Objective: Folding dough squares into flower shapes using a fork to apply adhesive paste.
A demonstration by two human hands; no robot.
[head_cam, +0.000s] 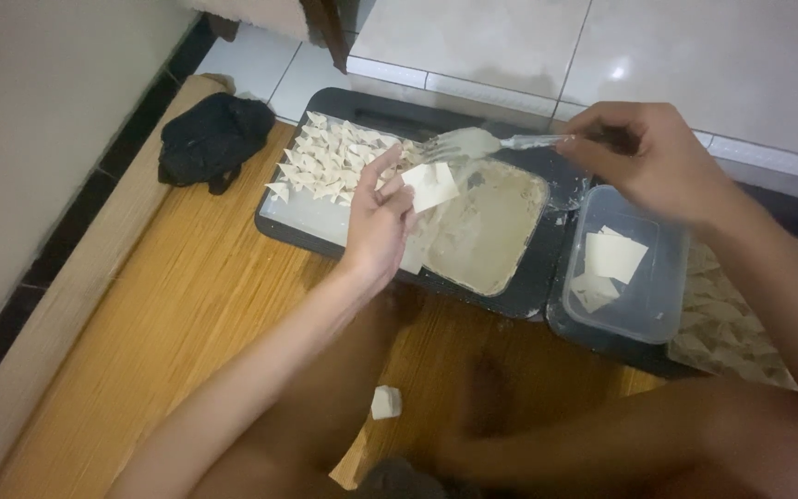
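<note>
Left hand [379, 222] pinching wrapper [432, 185], fork [473, 143] just above

A home interior, with food being prepared at floor level. A person is sitting on a woven straw mat [187, 296] that is lying over a glossy white tiled floor [695, 55] and running along a plain wall with a dark skirting line [94, 194]. A dark tray [528, 296] is resting on the mat, carrying folded dough wrappers [325, 162], a container of pale filling [487, 226] and a clear plastic tub [630, 305]. A furniture leg [330, 32] is standing at the top edge.
</note>
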